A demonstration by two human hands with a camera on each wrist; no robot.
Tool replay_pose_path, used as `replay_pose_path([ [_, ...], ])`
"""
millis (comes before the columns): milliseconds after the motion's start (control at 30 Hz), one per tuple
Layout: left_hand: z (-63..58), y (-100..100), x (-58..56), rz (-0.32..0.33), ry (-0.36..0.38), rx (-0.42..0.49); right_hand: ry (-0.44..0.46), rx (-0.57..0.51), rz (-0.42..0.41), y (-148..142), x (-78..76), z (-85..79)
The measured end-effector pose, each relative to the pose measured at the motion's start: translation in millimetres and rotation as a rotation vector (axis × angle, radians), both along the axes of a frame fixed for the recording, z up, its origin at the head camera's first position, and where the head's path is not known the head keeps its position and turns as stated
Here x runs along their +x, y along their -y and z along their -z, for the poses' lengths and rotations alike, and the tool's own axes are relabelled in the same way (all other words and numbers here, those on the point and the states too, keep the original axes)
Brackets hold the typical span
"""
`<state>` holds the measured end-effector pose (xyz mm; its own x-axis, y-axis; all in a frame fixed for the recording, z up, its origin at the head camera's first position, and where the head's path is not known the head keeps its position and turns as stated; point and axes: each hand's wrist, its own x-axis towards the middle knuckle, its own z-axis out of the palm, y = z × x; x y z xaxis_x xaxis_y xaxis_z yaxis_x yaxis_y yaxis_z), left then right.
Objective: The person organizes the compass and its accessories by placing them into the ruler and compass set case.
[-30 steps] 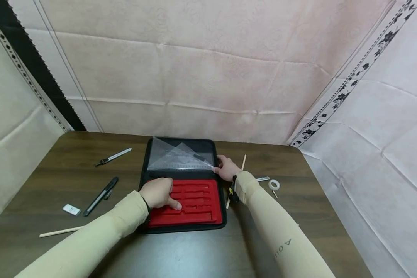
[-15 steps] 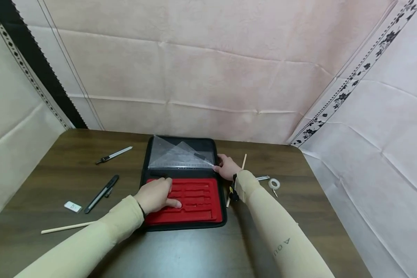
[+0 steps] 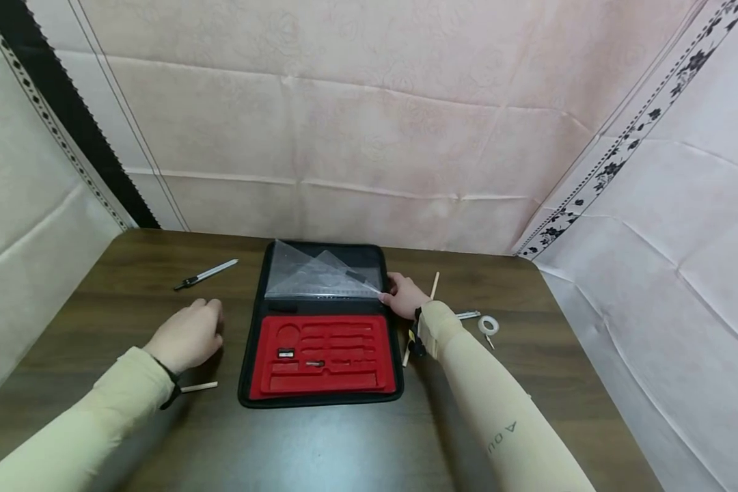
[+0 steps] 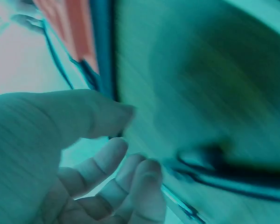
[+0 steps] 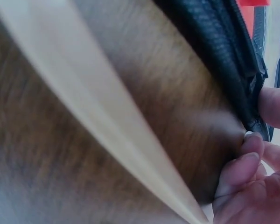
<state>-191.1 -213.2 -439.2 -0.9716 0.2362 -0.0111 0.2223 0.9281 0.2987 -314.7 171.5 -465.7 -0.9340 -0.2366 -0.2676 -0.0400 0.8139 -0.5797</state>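
We see, near the middle of the brown wooden counter (image 3: 320, 444), an unfolded black case with zipper edge (image 3: 338, 307). From its centre we count the clock, with twelve o'clock toward the pale cloth wall (image 3: 369, 150).

The near half of the case carries a red moulded plastic tray (image 3: 350, 369). At eight o'clock in it sits a small silver-and-black block (image 3: 285, 352), and near six o'clock a small dark rod (image 3: 315, 363). In the far half, at twelve o'clock, two clear plastic triangles (image 3: 310, 280) overlap.

At nine o'clock we find the left hand (image 3: 187, 338), above the counter and apart from the case. Its fingers are loosely bent, and a narrow gap stays between thumb and fingertips. Just beside them is a long dark thing (image 4: 252, 186), too blurred for us to name; whether they touch it, we cannot tell.

The right hand (image 3: 404, 297), between two and three o'clock, pinches the case's edge, thumb above and fingers curled below.

At ten o'clock lies a silver-and-black compass (image 3: 206, 275); at eight, a pale stick (image 3: 199, 387) near the left wrist. At three, another thin pale stick (image 3: 434, 285) passes the right wrist, and farther lies a white ring (image 3: 488, 321).
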Motion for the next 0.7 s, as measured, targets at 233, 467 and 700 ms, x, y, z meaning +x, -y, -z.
replay_pose_path([
  [233,10.3,10.6,5.3,0.018,-0.005,-0.044,0.019,-0.001,0.018,0.5,-0.3,1.0],
  [467,14.4,13.3,5.0,-0.015,-0.066,-0.070,0.016,0.004,0.022,0.6,1.0,-1.9],
  [700,15.6,20.1,6.4,-0.046,-0.056,-0.088,0.002,0.025,0.021,2.0,0.3,-0.9],
])
